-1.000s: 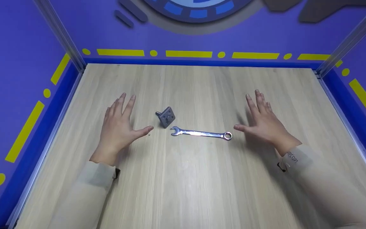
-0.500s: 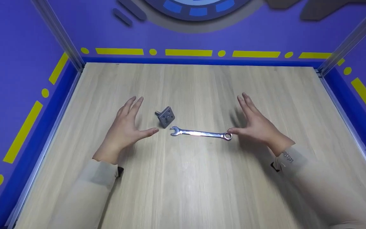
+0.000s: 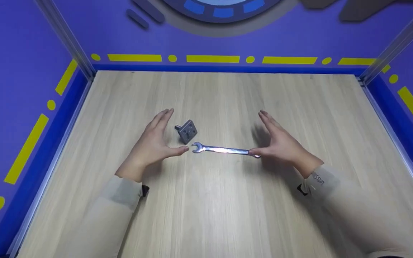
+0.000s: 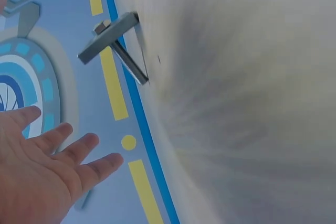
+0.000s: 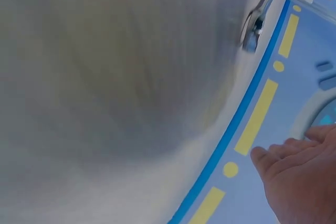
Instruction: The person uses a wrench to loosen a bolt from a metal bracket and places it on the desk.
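A silver combination wrench (image 3: pixel 224 150) lies flat on the table, its open end to the left and its ring end to the right. Just behind the open end, a small square metal plate (image 3: pixel 188 132) with several holes stands tilted on edge. In the left wrist view a threaded bolt (image 4: pixel 129 62) runs through this plate. My left hand (image 3: pixel 153 142) is held left of the plate, fingers extended and thumb spread, holding nothing. Over the wrench's ring end reaches the thumb of my right hand (image 3: pixel 284 144), partly hiding it; that hand holds nothing, and contact cannot be made out.
The light wooden table (image 3: pixel 213 208) is bounded by a blue-purple back wall (image 3: pixel 228 46) with yellow markings. Similar side panels and metal frame posts (image 3: pixel 66 37) stand at left and right.
Both hands have moved inward, the left one rightward toward the plate, the right one leftward until its thumb overlaps the wrench's ring end. The wrench and plate stay in place.
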`<state>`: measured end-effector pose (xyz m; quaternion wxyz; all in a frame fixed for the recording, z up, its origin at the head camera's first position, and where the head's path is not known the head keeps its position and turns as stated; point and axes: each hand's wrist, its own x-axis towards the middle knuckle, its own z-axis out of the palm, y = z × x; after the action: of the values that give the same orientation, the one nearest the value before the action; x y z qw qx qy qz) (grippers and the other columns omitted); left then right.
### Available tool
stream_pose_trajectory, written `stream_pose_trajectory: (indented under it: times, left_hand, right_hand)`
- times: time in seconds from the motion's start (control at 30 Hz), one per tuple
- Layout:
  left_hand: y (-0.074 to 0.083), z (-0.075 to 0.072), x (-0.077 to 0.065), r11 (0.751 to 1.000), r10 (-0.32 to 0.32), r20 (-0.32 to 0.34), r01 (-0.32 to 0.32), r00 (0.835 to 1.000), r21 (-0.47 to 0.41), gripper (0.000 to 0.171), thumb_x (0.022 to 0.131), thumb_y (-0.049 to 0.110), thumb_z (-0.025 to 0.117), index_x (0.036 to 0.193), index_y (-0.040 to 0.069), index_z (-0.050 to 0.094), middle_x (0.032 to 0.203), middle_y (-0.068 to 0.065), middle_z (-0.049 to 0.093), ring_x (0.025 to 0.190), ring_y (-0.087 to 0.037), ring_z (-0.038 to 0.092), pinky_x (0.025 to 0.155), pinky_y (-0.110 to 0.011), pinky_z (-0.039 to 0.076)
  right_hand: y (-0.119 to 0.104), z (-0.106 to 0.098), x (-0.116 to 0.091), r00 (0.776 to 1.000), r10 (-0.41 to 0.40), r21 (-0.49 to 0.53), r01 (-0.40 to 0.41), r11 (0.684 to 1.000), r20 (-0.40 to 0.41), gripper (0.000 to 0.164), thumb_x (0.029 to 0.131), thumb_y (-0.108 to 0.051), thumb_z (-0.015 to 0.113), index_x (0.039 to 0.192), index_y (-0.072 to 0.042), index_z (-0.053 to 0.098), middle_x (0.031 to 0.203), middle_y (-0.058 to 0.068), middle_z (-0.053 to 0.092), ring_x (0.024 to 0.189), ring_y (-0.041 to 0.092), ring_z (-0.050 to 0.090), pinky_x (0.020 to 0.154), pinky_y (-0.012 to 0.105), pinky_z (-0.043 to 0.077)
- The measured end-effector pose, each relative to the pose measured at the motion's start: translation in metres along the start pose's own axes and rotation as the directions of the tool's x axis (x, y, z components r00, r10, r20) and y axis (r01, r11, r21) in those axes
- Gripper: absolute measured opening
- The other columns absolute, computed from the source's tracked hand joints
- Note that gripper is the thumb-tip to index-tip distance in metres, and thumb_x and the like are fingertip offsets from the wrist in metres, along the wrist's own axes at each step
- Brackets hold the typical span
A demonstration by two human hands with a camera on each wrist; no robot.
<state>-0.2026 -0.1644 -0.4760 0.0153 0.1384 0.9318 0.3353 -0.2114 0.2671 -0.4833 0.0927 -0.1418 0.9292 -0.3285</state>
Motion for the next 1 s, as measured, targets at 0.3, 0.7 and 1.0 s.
stream_pose_trajectory:
  times: [0.3, 0.7, 1.0]
  left_hand:
    - [0.005, 0.007, 0.009, 0.999, 0.031, 0.071, -0.028, 0.997, -0.046, 0.13, 0.077, 0.045, 0.104, 0.18, 0.016, 0.03, 0.186, -0.012, 0.031, 0.172, -0.042, 0.033, 0.141, -0.063, 0.037]
    - [0.002, 0.009, 0.028, 1.0, 0.028, 0.129, -0.027, 0.991, -0.01, 0.114, 0.08, 0.018, 0.099, 0.176, 0.01, 0.037, 0.183, -0.016, 0.037, 0.171, -0.043, 0.035, 0.142, -0.06, 0.038]
    - [0.003, 0.01, 0.039, 0.998, -0.009, 0.186, -0.002, 0.983, 0.058, 0.113, 0.079, -0.005, 0.089, 0.177, 0.018, 0.037, 0.184, -0.007, 0.037, 0.172, -0.037, 0.033, 0.143, -0.058, 0.036]
  right_hand:
    - [-0.011, 0.011, 0.0, 0.998, -0.051, 0.008, 0.05, 0.999, 0.043, 0.13, 0.083, -0.053, 0.1, 0.18, -0.009, 0.026, 0.188, 0.018, 0.026, 0.172, 0.047, 0.032, 0.142, 0.069, 0.032]
    - [-0.021, 0.024, 0.011, 0.995, -0.084, 0.007, 0.083, 0.997, 0.061, 0.098, 0.087, -0.047, 0.098, 0.165, -0.004, 0.055, 0.167, 0.016, 0.056, 0.148, 0.04, 0.062, 0.122, 0.062, 0.057]
    - [-0.028, 0.035, 0.019, 0.994, -0.086, -0.08, 0.092, 0.993, 0.068, 0.051, 0.091, -0.032, 0.097, 0.129, -0.002, 0.082, 0.125, 0.011, 0.078, 0.109, 0.028, 0.07, 0.094, 0.042, 0.062]
